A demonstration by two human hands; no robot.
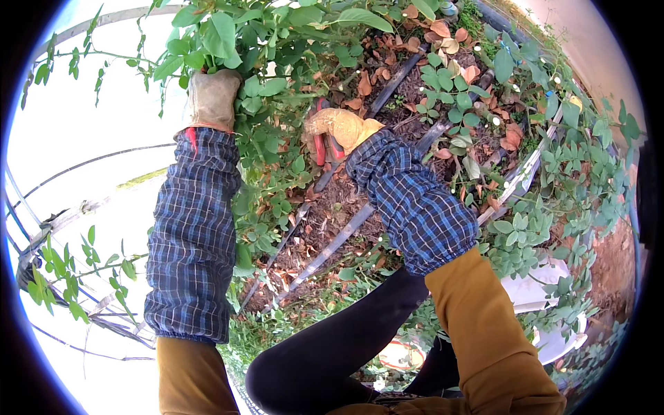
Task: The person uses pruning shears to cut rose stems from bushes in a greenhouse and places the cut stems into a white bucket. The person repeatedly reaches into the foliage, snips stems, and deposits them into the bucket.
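My left hand [212,101], in a pale work glove, is closed around a bunch of leafy green stems [220,39] at the upper left. Leaves hide its fingertips. Lower and to the right, my right hand [346,128], in a yellowish glove, grips a pair of red-handled pruning shears [320,150]. The shears point into the foliage [264,135] between both hands, and I cannot make out whether their blades touch a stem. Dark plaid sleeve covers run over both forearms.
Grey irrigation tubes [332,244] cross the soil, which is strewn with dry brown leaves [364,84]. Pale cut stubs [496,121] stick up at the right among low shrubs [451,88]. A white container [537,280] sits behind my right arm. My bent leg [332,342] is below.
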